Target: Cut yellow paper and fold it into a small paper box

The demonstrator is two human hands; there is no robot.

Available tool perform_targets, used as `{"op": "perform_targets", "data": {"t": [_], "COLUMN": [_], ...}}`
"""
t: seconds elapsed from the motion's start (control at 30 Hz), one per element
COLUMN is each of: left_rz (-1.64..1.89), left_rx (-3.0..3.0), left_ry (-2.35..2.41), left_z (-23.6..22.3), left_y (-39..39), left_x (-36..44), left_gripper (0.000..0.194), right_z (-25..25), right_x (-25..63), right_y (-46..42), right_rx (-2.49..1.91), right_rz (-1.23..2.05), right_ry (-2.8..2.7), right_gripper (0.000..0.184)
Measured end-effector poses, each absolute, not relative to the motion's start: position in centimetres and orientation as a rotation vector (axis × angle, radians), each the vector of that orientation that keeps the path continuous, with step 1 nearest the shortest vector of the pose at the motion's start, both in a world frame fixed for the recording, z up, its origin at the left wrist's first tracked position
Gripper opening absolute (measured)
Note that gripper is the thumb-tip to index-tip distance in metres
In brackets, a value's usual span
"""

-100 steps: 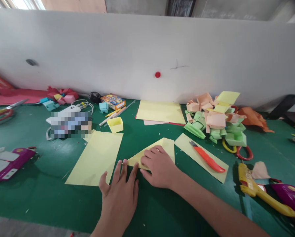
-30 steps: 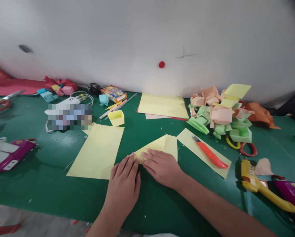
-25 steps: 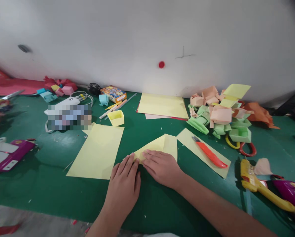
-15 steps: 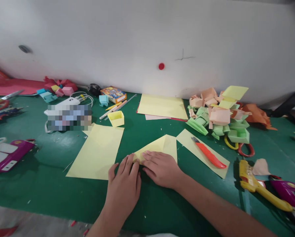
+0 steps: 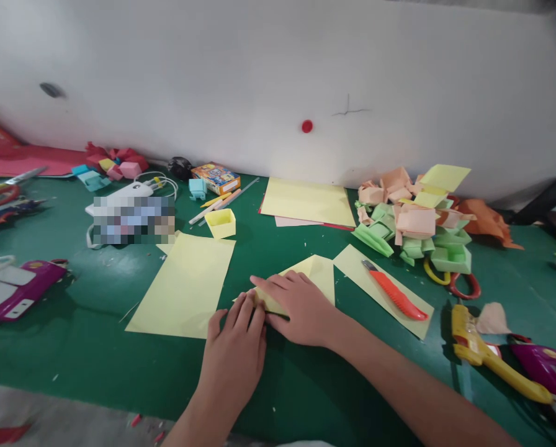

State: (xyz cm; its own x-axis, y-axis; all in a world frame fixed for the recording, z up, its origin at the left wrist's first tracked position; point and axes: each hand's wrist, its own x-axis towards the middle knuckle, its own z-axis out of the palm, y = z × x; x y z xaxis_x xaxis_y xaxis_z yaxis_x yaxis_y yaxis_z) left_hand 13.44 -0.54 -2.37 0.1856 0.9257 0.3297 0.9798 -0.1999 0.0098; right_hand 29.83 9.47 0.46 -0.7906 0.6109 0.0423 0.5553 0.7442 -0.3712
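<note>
A folded sheet of yellow paper (image 5: 323, 277) lies on the green table in front of me, with a slanted crease running up to its top corner. My left hand (image 5: 236, 338) rests its fingertips on the paper's left point, fingers slightly bent and apart. Flat across the folded part lies my right hand (image 5: 301, 307), its fingers stretched toward the left fingertips. Both hands cover part of the fold, so its lower edge is mostly hidden. To the left is a flat yellow sheet (image 5: 182, 285). A red utility knife (image 5: 396, 293) sits on a yellow strip (image 5: 352, 264) to the right.
Behind are a small yellow paper box (image 5: 221, 224) and a stack of yellow sheets (image 5: 306, 200). Folded paper pieces (image 5: 415, 220) are heaped at the right back, near red-handled scissors (image 5: 465, 287). A yellow glue gun (image 5: 496, 363) lies at the right, a white charger (image 5: 120, 197) at the left.
My right hand's fingers have slid left and up over the fold, now spread wider. My left hand stays nearly in place at the paper's left point.
</note>
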Motion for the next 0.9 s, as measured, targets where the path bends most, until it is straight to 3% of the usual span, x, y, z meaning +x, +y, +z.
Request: {"op": "perform_targets", "data": {"t": [0.1,0.4,0.63,0.9], "left_rz": [-0.372,-0.287,-0.259,-0.234], "left_rx": [-2.262,-2.282,-2.262,-2.278], "left_ry": [-1.861,-1.866,-1.955,-2.053], "left_z": [-2.3,-2.8,-2.6,-2.7], "left_y": [-0.6,-0.5,-0.8,-1.0], "left_x": [13.4,12.8,12.9,12.8], "left_gripper": [0.041,0.042,0.045,0.047], "right_z": [0.2,-0.6,-1.4,-2.2], "right_x": [29.6,29.2,30.2,35.7], "right_y": [9.4,8.5,9.3,13.9], "right_rx": [-0.953,-1.215,-1.375,-1.913], "right_rz": [0.489,0.403,0.299,0.031], "right_ry": [-2.856,-2.719,-2.597,-2.278], "right_gripper": [0.072,0.051,0.05,0.049]}}
